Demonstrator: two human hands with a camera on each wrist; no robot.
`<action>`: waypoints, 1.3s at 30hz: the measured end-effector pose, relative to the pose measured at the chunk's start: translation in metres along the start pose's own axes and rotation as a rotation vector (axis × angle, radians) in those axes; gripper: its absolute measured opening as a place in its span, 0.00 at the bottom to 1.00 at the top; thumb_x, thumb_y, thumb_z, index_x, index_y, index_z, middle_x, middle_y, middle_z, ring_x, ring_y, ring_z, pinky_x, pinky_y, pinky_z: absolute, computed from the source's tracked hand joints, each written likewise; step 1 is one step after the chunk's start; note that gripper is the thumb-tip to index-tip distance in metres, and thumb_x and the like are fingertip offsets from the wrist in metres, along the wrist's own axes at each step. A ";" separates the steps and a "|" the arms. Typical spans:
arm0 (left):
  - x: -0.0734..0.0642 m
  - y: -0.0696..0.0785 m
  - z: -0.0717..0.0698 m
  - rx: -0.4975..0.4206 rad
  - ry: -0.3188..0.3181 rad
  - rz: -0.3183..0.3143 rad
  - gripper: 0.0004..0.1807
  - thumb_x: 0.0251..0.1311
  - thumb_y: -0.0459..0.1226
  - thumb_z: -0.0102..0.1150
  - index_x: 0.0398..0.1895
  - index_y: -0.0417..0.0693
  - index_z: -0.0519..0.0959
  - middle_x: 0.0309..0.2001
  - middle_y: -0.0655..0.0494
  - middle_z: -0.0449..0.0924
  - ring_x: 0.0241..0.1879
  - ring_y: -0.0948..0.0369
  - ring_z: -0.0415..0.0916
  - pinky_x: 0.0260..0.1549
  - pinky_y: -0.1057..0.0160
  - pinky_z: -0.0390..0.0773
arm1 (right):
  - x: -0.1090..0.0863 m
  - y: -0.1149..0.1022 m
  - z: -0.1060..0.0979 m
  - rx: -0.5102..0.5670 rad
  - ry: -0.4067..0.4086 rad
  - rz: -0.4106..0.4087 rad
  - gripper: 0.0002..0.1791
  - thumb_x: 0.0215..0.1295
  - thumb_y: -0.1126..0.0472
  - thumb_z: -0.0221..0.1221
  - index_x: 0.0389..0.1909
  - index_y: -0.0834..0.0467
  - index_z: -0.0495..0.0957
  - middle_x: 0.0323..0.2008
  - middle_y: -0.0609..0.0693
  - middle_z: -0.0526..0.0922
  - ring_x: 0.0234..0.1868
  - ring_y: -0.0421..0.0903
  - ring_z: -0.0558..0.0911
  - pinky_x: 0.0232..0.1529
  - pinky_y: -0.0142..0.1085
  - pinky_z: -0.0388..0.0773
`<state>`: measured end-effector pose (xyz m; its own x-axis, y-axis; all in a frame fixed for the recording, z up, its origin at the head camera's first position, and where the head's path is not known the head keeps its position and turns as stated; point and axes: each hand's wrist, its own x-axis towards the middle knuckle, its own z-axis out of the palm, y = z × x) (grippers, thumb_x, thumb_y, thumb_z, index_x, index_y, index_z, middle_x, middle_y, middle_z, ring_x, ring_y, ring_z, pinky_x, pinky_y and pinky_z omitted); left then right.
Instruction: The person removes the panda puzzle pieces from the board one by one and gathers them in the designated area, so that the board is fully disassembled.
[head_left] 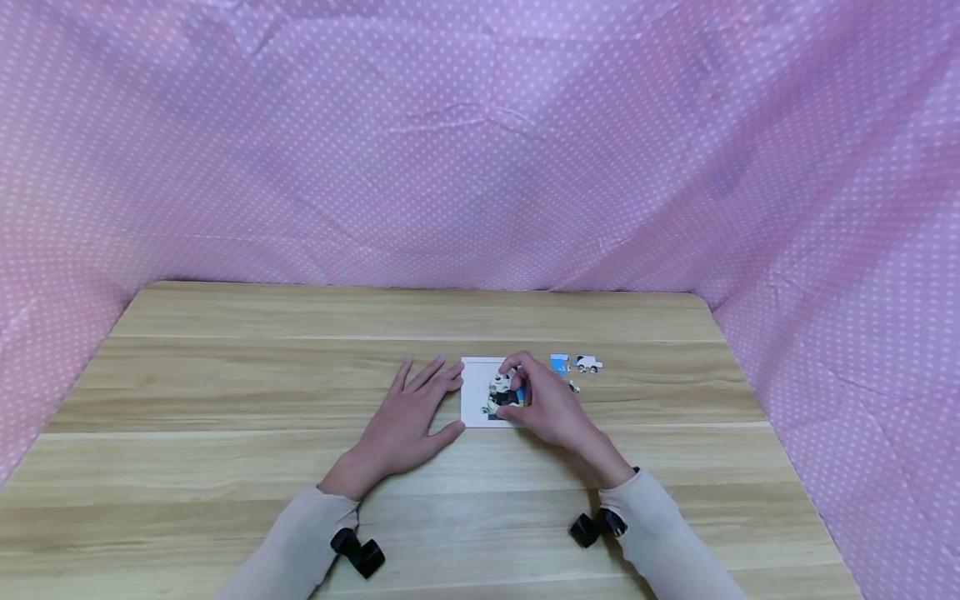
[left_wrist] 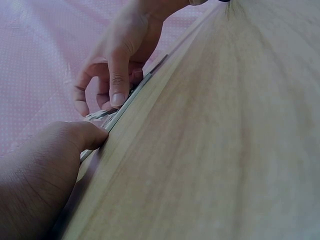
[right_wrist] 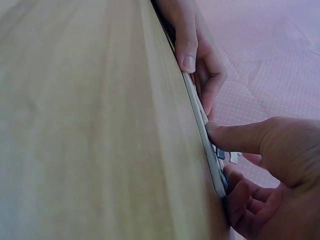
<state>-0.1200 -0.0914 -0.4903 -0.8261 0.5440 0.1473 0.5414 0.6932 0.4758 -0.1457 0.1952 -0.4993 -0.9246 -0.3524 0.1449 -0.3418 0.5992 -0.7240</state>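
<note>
A white puzzle board [head_left: 474, 392] lies on the table, with panda puzzle pieces [head_left: 504, 392] in its picture area. From above, my right hand [head_left: 551, 408] reaches over it, thumb at the near end of the panda pieces and index finger at the far end, gripping them between the two. The remaining fingers of that hand are bent and cover the board's right side. My left hand [head_left: 411, 417] rests on the table with fingers spread, fingertips and thumb at the board's left edge. In the left wrist view, the right thumb [left_wrist: 118, 95] points down close over the board.
Loose puzzle pieces lie right of the board: a blue one [head_left: 559, 363], a white and black one [head_left: 588, 363] and another partly behind the right hand [head_left: 573, 387]. The wooden table [head_left: 262, 375] backs onto a pink dotted cloth [head_left: 480, 167].
</note>
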 end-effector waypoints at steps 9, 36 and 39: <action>0.000 0.001 -0.001 -0.001 -0.003 -0.001 0.37 0.77 0.57 0.61 0.80 0.47 0.74 0.88 0.59 0.61 0.89 0.52 0.51 0.88 0.39 0.32 | -0.003 -0.015 -0.004 0.002 0.031 -0.056 0.32 0.56 0.63 0.84 0.58 0.52 0.78 0.42 0.50 0.80 0.30 0.44 0.75 0.29 0.35 0.72; -0.001 0.002 -0.001 -0.016 0.006 0.003 0.37 0.76 0.56 0.62 0.80 0.47 0.74 0.87 0.58 0.61 0.88 0.50 0.52 0.88 0.38 0.33 | -0.003 -0.045 -0.014 0.053 0.098 0.035 0.12 0.75 0.74 0.67 0.52 0.57 0.86 0.36 0.49 0.85 0.33 0.43 0.80 0.34 0.32 0.79; -0.001 0.003 -0.001 -0.011 0.001 0.000 0.37 0.77 0.57 0.62 0.80 0.47 0.74 0.88 0.59 0.61 0.89 0.51 0.51 0.88 0.38 0.33 | -0.003 -0.044 -0.013 0.081 0.114 0.040 0.12 0.74 0.74 0.67 0.51 0.57 0.87 0.36 0.49 0.85 0.33 0.43 0.80 0.34 0.32 0.79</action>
<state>-0.1177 -0.0907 -0.4880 -0.8263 0.5434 0.1481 0.5394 0.6880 0.4854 -0.1302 0.1795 -0.4591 -0.9519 -0.2428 0.1868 -0.2937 0.5498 -0.7819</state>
